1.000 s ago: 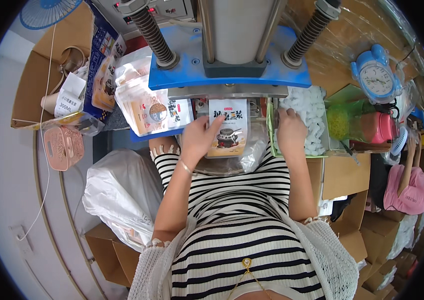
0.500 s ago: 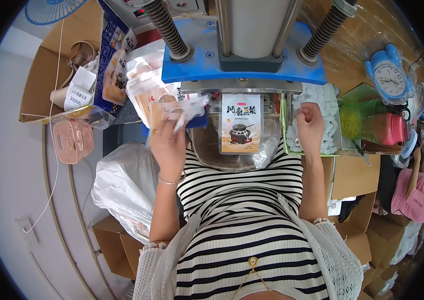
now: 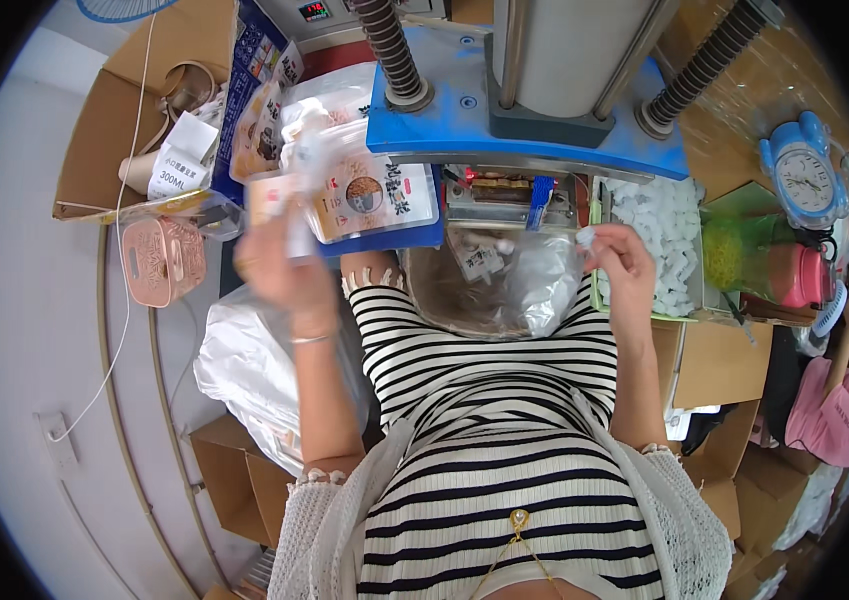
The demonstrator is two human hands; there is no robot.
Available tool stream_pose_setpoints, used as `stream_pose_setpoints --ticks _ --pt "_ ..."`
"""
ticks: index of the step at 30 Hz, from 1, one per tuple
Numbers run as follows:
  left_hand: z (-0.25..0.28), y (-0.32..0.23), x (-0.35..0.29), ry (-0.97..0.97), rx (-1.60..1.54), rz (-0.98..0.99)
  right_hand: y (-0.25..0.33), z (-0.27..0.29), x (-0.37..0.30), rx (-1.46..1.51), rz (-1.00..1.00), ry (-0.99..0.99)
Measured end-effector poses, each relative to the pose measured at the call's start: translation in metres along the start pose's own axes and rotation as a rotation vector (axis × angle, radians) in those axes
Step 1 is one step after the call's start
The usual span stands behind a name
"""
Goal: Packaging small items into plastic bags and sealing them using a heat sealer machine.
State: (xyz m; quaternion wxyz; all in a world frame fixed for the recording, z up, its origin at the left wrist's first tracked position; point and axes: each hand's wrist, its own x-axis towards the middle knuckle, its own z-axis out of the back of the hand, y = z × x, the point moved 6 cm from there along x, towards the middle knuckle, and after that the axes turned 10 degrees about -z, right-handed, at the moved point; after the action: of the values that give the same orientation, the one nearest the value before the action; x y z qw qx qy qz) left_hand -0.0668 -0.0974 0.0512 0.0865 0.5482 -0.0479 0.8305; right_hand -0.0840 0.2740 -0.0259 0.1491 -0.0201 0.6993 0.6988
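From my remote seat I've got the left hand (image 3: 289, 275), motion-blurred, gripping a printed pouch (image 3: 269, 196) at its fingertips, just left of the pouch stack (image 3: 372, 195). Across the bench, well apart from that pouch, the right hand (image 3: 626, 265) pinches a small white piece (image 3: 585, 237) beside the heap of white pieces (image 3: 656, 240).

Bright, even light; motion blurs the left hand (image 3: 289, 270); glare flecks clear plastic (image 3: 546, 295); edges bow toward black corners

Dark characters on a printed pouch (image 3: 376, 200), black print on white slip (image 3: 178, 176), numerals on blue clock (image 3: 805, 182), red digits on display (image 3: 314, 11)
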Motion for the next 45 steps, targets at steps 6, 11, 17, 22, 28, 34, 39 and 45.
stream_pose_setpoints --ticks 6,11,17,22,28,34,39,45 --pt "-0.079 -0.025 -0.096 0.489 -0.411 0.260 0.001 -0.026 -0.009 0.002 -0.044 0.141" --pt "-0.092 -0.017 -0.085 0.456 -0.500 0.283 0.006 -0.038 -0.011 0.025 -0.056 0.199" --pt "-0.035 -0.077 -0.089 0.583 -0.386 0.115 -0.003 -0.036 -0.011 0.018 -0.049 0.186" --pt "-0.021 -0.110 -0.047 0.552 -0.680 0.333 0.041 -0.048 -0.012 -0.224 0.278 0.152" --pt "-0.068 -0.133 -0.092 0.921 -1.102 0.838 0.065 -0.083 -0.005 -0.985 0.694 0.330" --pt "-0.081 -0.154 -0.120 0.908 -1.349 1.104 0.013 -0.071 0.018 -0.667 0.454 0.274" --pt "-0.087 -0.143 -0.129 0.952 -1.268 0.972 0.018 -0.059 0.025 -0.542 0.350 0.286" --pt "-0.089 -0.152 -0.135 1.039 -1.258 1.070 0.014 -0.070 0.018 -0.922 0.519 0.487"
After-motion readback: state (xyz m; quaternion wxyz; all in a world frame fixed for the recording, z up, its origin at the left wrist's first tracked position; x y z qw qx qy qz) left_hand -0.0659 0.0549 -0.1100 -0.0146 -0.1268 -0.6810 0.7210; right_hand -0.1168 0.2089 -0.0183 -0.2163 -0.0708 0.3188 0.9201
